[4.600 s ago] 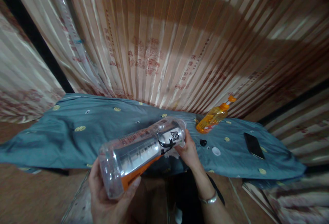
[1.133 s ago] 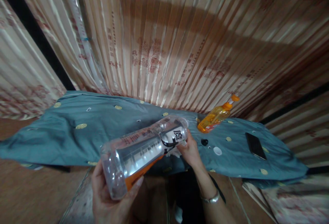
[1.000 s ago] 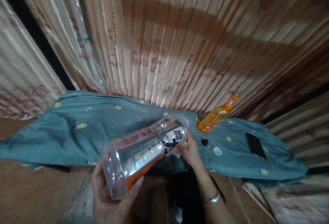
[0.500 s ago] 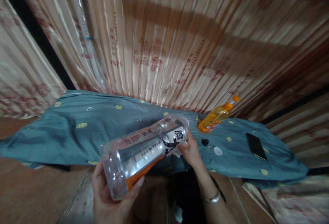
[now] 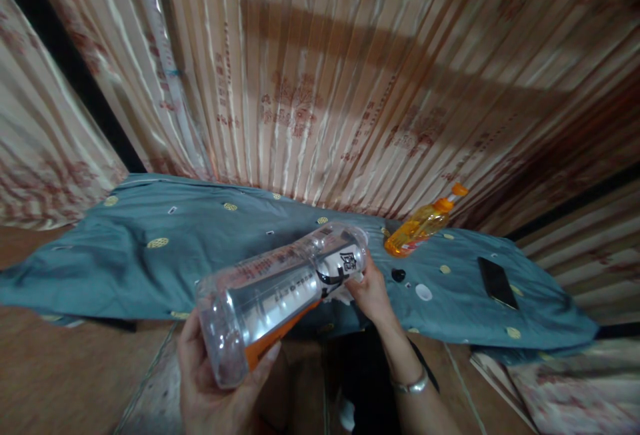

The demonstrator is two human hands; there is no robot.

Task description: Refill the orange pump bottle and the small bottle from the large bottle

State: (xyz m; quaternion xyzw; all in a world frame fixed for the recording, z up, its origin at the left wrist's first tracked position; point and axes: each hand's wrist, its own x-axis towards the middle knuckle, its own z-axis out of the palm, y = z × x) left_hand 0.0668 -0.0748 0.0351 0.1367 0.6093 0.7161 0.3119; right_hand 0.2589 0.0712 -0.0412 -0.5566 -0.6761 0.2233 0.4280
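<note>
A large clear plastic bottle [image 5: 280, 295] with a silver, white and orange label lies slantwise between my hands, above the cloth. My left hand [image 5: 215, 375] grips its base end, thumb underneath and fingers round the far side. Closed at the neck end is my right hand [image 5: 371, 288]; something white shows beneath its fingers, too blurred to name. Beyond the right hand stands a smaller bottle of orange-yellow liquid [image 5: 417, 228] with an orange pump-like cap. A small black object [image 5: 399, 276] and a white round disc [image 5: 424, 292] lie on the cloth beside my right hand.
A grey-green cloth [image 5: 200, 222] with yellow pineapple-like prints covers a long, low surface. A dark phone [image 5: 497, 282] lies toward its right end. Pleated patterned curtains [image 5: 300, 88] hang right behind it. Brown tiled floor [image 5: 75, 375] shows in front.
The view has shifted very slightly. Both hands keep their hold on the clear bottle, and nothing else has visibly moved.
</note>
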